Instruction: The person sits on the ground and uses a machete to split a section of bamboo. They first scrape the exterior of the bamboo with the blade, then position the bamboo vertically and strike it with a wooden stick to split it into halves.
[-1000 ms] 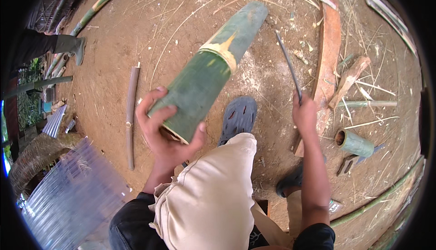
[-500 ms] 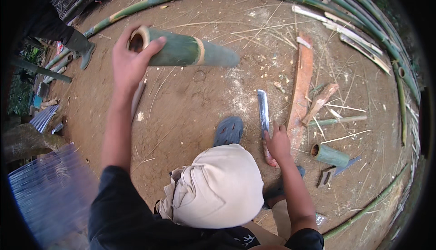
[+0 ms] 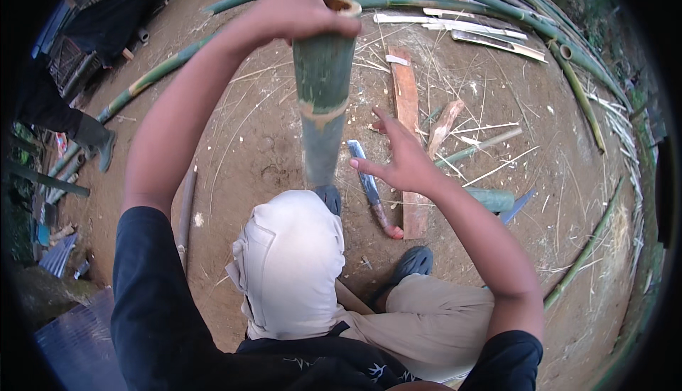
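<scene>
My left hand (image 3: pixel 309 7) grips the open top end of a thick green bamboo tube (image 3: pixel 324 71), fingers over its rim. The tube stands upright in front of my knee, its pale node ring about halfway down; I cannot tell if its foot touches the ground. My right hand (image 3: pixel 405 156) is raised to the right of the tube, empty, thumb and fingers spread toward it. Below that hand a machete (image 3: pixel 368 181) with a reddish handle end lies on the dirt. Its handle end lies by a long reddish-brown wooden board (image 3: pixel 407 99).
A short bamboo piece (image 3: pixel 490 199) and a blue saw blade (image 3: pixel 517 207) lie at right. Beyond are a wood chunk (image 3: pixel 445 124), split bamboo strips (image 3: pixel 462 27) and long green poles (image 3: pixel 440 3). At far left stands another person's boot (image 3: pixel 106 151).
The bamboo tube has swung from lying sideways to upright and moved right with my left hand. My right hand has left the machete, risen and opened beside the tube.
</scene>
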Available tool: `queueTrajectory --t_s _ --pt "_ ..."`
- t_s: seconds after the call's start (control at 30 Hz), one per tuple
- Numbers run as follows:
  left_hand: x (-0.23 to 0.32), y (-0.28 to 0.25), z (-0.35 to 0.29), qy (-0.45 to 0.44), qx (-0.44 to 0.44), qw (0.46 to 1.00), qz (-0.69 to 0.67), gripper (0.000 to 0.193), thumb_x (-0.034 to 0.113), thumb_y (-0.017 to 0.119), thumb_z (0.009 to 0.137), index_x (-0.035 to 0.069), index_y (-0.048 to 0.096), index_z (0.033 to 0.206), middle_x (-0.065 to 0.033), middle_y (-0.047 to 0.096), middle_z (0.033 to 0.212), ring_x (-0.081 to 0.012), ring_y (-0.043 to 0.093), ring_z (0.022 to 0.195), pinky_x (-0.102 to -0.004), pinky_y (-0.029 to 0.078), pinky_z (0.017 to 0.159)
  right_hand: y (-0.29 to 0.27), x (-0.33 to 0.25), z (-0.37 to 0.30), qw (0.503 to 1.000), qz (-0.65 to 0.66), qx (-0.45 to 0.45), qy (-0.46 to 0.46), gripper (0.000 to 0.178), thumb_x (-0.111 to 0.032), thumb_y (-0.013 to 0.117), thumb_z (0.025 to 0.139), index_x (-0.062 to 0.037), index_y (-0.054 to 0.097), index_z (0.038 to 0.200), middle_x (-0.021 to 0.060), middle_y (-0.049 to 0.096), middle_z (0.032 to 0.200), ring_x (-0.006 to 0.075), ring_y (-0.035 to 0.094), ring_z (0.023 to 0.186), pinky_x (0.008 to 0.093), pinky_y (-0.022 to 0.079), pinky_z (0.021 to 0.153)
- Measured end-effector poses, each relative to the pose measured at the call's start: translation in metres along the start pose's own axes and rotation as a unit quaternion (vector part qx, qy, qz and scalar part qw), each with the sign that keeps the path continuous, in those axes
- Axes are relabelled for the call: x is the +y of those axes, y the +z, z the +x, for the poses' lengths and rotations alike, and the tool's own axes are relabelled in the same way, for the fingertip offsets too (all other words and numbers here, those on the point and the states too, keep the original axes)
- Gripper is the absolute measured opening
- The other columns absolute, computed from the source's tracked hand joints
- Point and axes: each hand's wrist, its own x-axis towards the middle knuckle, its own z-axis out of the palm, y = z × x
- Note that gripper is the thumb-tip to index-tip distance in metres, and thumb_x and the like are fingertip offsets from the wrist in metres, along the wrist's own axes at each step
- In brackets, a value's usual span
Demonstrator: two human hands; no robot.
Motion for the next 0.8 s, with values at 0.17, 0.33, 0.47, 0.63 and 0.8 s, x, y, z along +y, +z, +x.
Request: queueTrajectory --t_s 0.17,0.33,0.47,0.63,0.8 --pt "0.054 -0.018 0.059 -0.036 0.046 0.989 -0.137 0.06 0.025 0.091 0.067 0.002 0.064 0.116 -0.0108 0.068 0.108 -0.0198 0.064 0.101 -0.0346 0.052 0.09 0.002 0.094 0.026 0.994 -0.023 0.098 -0.029 0.118 -0.053 0.084 0.076 0.0038 0.019 0.157 0.0312 0.043 0.148 0.0396 0.049 0.136 0.047 0.04 0.114" --pt "0.083 0.002 0.101 0.02 0.073 0.992 -0.102 0.069 0.03 0.093 0.067 0.0 0.061 0.12 -0.0125 0.067 0.111 -0.0203 0.063 0.101 -0.0349 0.052 0.089 -0.028 0.154 0.043 0.992 -0.022 0.122 0.033 0.094 -0.046 0.075 0.085 -0.0045 0.03 0.156 0.0236 0.06 0.134 0.0386 0.063 0.119 0.044 0.049 0.103" --pt "0.092 0.077 0.124 -0.005 0.05 0.995 -0.081 0.065 0.027 0.089 0.068 0.001 0.06 0.12 -0.0141 0.067 0.108 -0.022 0.065 0.097 -0.0352 0.054 0.086 -0.066 0.225 0.012 0.964 -0.179 -0.016 0.195 0.054 -0.039 0.071 0.086 -0.0079 0.066 0.129 0.0202 0.068 0.123 0.0376 0.065 0.115 0.0455 0.052 0.099" --pt "0.078 0.146 0.138 0.045 0.142 0.987 -0.055 0.052 0.034 0.086 0.071 0.002 0.068 0.108 -0.0125 0.071 0.099 -0.0203 0.067 0.096 -0.0335 0.054 0.087 -0.07 0.302 -0.082 0.872 -0.29 -0.18 0.351 0.034 -0.018 0.066 0.086 -0.0037 0.072 0.116 0.02 0.069 0.122 0.0362 0.067 0.112 0.0444 0.055 0.095" --pt "0.092 0.13 0.119 0.031 0.15 0.988 -0.021 0.042 0.03 0.086 0.073 0.001 0.069 0.097 -0.008 0.071 0.085 -0.0146 0.067 0.078 -0.0303 0.054 0.073 -0.049 0.339 -0.121 0.873 -0.308 -0.101 0.365 0.029 -0.023 0.062 0.09 -0.003 0.073 0.108 0.0196 0.07 0.117 0.0351 0.069 0.108 0.0456 0.056 0.091"
